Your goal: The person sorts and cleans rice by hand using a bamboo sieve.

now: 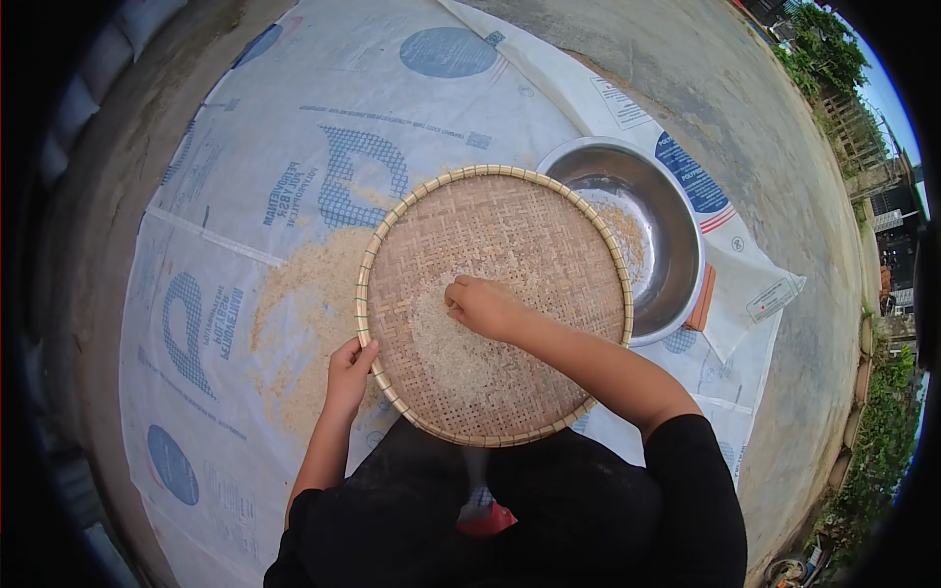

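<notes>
A round woven bamboo tray (pixel 549 211) lies flat in front of me, with a thin layer of pale rice grains (pixel 461 358) in its near half. My left hand (pixel 348 372) grips the tray's left rim. My right hand (pixel 482 306) rests inside the tray, fingers curled down onto the grains near the middle. Both forearms reach out from black sleeves at the bottom of the view.
A steel bowl (pixel 676 230) holding some grain sits just right of the tray, partly under its rim. White printed sacks (pixel 245 176) are spread over the concrete ground, with husks scattered (pixel 294 314) left of the tray. A fence and plants stand at far right.
</notes>
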Available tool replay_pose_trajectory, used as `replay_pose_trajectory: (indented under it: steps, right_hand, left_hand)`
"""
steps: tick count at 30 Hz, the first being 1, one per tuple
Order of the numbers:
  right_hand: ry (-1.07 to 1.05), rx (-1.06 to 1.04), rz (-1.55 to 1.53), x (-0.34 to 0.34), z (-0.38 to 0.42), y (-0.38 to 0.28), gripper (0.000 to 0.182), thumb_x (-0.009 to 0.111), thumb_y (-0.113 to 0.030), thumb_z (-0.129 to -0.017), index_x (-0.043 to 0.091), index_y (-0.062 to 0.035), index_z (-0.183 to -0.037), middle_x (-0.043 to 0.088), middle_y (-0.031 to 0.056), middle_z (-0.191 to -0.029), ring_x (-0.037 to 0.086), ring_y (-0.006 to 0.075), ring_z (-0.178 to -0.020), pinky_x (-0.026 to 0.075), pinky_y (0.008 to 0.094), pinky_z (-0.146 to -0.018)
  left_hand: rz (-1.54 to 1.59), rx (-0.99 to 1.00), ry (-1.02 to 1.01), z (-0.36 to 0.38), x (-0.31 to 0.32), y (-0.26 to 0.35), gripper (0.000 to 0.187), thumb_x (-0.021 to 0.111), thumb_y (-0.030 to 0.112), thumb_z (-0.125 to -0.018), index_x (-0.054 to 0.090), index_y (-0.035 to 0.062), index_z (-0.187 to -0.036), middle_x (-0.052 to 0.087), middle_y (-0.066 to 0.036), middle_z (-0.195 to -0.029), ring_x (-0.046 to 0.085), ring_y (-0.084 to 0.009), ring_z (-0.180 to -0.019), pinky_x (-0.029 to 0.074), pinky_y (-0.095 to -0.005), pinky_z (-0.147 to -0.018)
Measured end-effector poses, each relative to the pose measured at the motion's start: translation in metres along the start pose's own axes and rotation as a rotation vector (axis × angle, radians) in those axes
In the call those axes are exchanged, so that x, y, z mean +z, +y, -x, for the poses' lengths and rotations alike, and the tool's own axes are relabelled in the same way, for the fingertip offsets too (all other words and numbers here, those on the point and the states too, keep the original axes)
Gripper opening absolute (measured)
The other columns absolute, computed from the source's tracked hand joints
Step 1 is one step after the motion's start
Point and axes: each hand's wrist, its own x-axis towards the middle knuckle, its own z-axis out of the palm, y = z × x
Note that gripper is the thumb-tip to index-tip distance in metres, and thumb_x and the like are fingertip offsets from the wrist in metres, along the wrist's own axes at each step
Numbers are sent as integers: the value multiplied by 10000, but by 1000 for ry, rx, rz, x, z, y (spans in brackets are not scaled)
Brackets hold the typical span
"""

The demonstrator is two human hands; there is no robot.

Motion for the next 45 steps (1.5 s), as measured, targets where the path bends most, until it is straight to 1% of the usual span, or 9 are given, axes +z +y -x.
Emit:
replay_pose_trajectory:
  steps: [17, 19, 25, 28, 31, 34, 40, 44, 45]
  right_hand:
    - [-22, 11, -65, 5, 4, 13, 99, 578, -148, -808, 570, -62, -857, 565, 94, -913, 568, 284, -877, 460, 382, -754]
    - [-24, 10, -82, 4, 5, 11, 93, 585, -134, -802, 568, -55, -849, 567, 96, -908, 566, 284, -875, 458, 377, -753]
    - [107, 43, -315, -38, 31, 37, 100, 620, -79, -784, 540, -26, -811, 553, 109, -801, 545, 254, -744, 443, 340, -677]
    - [811, 390, -263, -73, 82, 110, 139, 571, 2, -785, 531, 9, -918, 561, 104, -760, 543, 195, -690, 449, 313, -661]
    - [1127, 815, 70, -90, 147, 174, 362, 582, -60, -793, 495, 12, -1137, 589, 143, -842, 591, 212, -710, 474, 306, -686]
    - [901, 816, -262, -70, 160, 176, 375, 563, -164, -838, 483, 20, -1155, 603, 189, -937, 613, 258, -799, 473, 328, -744]
    - [781, 789, -185, -38, 135, 156, 418, 439, -306, -909, 484, 24, -1161, 589, 278, -1000, 571, 411, -952, 440, 429, -825]
    - [587, 908, -99, -36, 133, 156, 410, 348, -364, -935, 532, -4, -998, 596, 281, -911, 568, 439, -883, 436, 489, -771]
    - [586, 898, -106, -34, 134, 157, 410, 348, -364, -935, 532, -4, -998, 596, 281, -911, 568, 439, -883, 436, 489, -771]
  left_hand:
    - [-1, -4, 7, 0, 2, 0, 226, 565, 189, -881, 612, -23, -942, 582, 4, -740, 489, -56, -655, 401, -211, -619]
    - [-42, 23, 17, 1, 3, 2, 236, 547, 247, -886, 581, 38, -781, 480, 49, -653, 397, -49, -597, 357, -218, -570]
    - [40, 11, 1, 1, 2, 0, 216, 576, 194, -874, 617, -13, -916, 555, 23, -724, 459, -49, -640, 381, -205, -600]
    - [16, -8, 24, 0, 2, -4, 214, 577, 201, -873, 614, -9, -884, 532, 35, -698, 440, -45, -626, 366, -206, -584]
    - [18, 7, -5, -5, -1, -12, 210, 574, 204, -873, 605, -1, -842, 496, 47, -663, 412, -42, -606, 346, -209, -563]
    - [13, 17, 11, -4, 1, -10, 210, 572, 205, -872, 594, 6, -809, 465, 56, -639, 388, -42, -589, 327, -211, -543]
    - [-147, 0, 22, -6, -5, -15, 234, 584, 230, -866, 603, -1, -831, 498, 36, -630, 444, -48, -607, 375, -210, -576]
    - [-214, -15, 18, -1, -5, 7, 233, 584, 208, -855, 603, -18, -906, 577, -31, -695, 551, -118, -685, 447, -264, -651]
    - [-569, 231, 200, 3, 0, 16, 234, 587, 187, -840, 596, -21, -948, 598, -68, -755, 576, -177, -746, 461, -300, -692]
